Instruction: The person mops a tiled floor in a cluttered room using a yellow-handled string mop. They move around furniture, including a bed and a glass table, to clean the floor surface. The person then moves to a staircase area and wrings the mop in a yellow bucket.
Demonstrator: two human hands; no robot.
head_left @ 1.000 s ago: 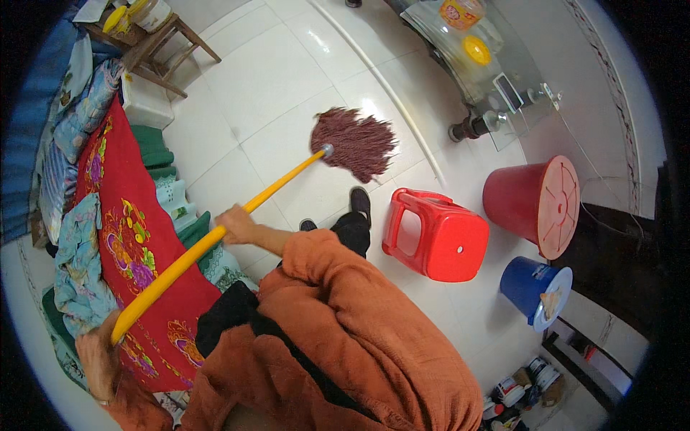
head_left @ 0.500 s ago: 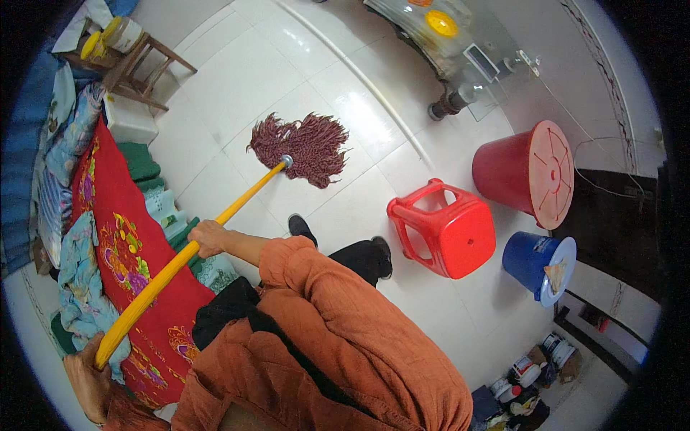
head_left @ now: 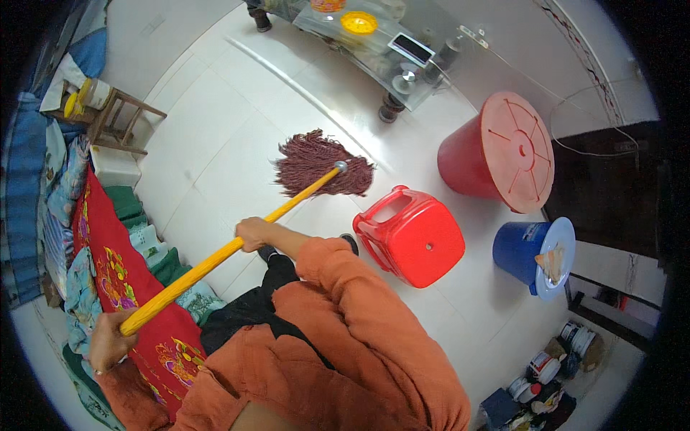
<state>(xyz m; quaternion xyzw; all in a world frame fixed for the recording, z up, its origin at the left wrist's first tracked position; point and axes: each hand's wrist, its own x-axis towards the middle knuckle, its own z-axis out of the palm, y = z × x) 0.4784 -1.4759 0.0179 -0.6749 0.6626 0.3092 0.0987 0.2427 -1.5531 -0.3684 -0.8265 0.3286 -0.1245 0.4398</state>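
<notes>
I hold a mop with a long yellow handle (head_left: 215, 260) in both hands. My left hand (head_left: 108, 343) is closed around the handle's top end, low on the left and above the red patterned bedcover. My right hand (head_left: 251, 233) grips the handle about halfway down, at the end of an orange sleeve. The maroon string mop head (head_left: 320, 167) lies spread on the white tiled floor (head_left: 215, 144), just left of a red plastic stool (head_left: 413, 235). My dark shoe (head_left: 350, 243) shows beside the stool.
A red bucket with a lid (head_left: 496, 154) and a blue bucket (head_left: 525, 251) stand to the right. A glass table (head_left: 374, 39) is at the back, and a wooden stool (head_left: 108, 118) at the far left beside the bed (head_left: 108, 273). Tins (head_left: 546, 370) sit at the lower right.
The mop head swept left across the tiles, then came back right toward the red stool. Both hands kept their grip on the handle.
</notes>
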